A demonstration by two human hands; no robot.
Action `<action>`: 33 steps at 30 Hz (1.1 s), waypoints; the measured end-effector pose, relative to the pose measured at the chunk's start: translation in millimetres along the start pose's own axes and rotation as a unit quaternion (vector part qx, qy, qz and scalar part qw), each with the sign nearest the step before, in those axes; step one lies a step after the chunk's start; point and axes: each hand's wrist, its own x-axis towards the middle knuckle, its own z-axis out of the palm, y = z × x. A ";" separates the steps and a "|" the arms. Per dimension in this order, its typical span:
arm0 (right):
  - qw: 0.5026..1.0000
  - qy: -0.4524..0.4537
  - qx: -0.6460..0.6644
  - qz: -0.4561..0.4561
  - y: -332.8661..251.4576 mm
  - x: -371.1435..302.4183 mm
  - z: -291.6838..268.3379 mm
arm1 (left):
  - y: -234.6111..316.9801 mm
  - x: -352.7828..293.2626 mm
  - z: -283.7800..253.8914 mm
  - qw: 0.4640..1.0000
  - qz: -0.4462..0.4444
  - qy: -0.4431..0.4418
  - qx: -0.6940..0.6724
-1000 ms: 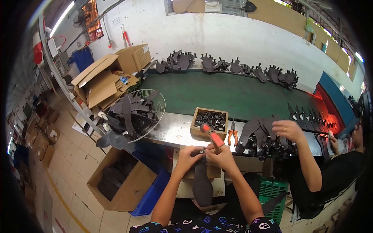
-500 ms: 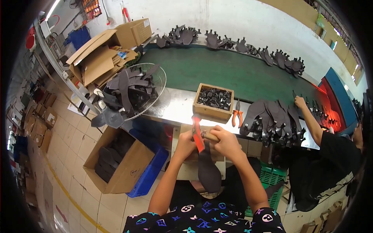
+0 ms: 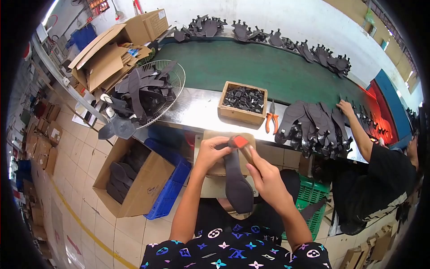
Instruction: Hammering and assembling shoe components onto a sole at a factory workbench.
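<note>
A dark grey shoe sole (image 3: 238,192) lies lengthwise in front of me over a pale work block (image 3: 215,171), its wide end towards my body. My left hand (image 3: 212,153) pinches the sole's narrow far end. In my right hand (image 3: 270,178) is a hammer (image 3: 242,142) with a red-orange head and a wooden handle. The hammer head is right at the left fingertips, above the sole's far end, and covers what lies beneath it. Whether it touches the sole I cannot tell.
Past my hands stand a wooden box of small black parts (image 3: 243,117) and orange-handled pliers (image 3: 271,120). More soles (image 3: 309,119) lie right of them. Left are a wire basket of soles (image 3: 178,92) and a cardboard box (image 3: 145,188). A co-worker's arm (image 3: 359,130) reaches over the green belt (image 3: 210,67).
The hammer, tilted and blurred before, now has its head over the sole's far end. My right hand has come lower and nearer my body. The whole view has shifted slightly.
</note>
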 end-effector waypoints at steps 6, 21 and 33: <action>1.000 0.008 -0.002 -0.006 -45.8 9.1 -43.0 | 1.3 -8.5 -4.3 0.997 -0.048 0.000 0.063; 0.981 -0.120 0.049 0.146 5.2 3.1 -3.3 | 8.2 -18.1 -10.6 0.940 -0.040 -0.072 0.332; 0.988 -0.038 -0.133 -0.070 21.2 27.1 -4.3 | 68.5 -72.2 11.4 0.973 0.078 -0.187 0.113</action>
